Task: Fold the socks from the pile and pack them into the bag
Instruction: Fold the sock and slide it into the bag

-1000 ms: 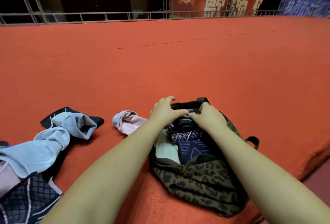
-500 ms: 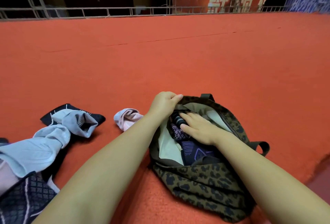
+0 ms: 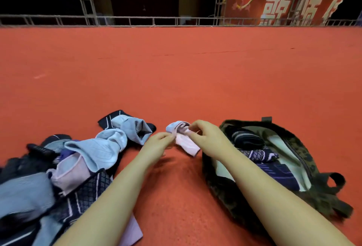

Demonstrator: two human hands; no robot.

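Note:
A pale pink sock [image 3: 184,140] lies on the red carpet between the pile and the bag. My left hand [image 3: 159,142] pinches its left edge and my right hand [image 3: 209,138] grips its upper right part. The leopard-print bag [image 3: 293,169] stands open at the right, with dark folded socks [image 3: 254,147] inside against a pale lining. The sock pile [image 3: 64,165] of light blue, pink and dark patterned socks spreads across the lower left.
Red carpet [image 3: 176,69] covers the floor far ahead. A metal railing [image 3: 137,20] and a red banner with white characters [image 3: 284,4] close off the back. The bag's strap loop [image 3: 337,181] sticks out to the right.
Both hands left the bag's opening and moved left to the pink sock, taking hold of it. The view shifted left, so the bag now sits at the right.

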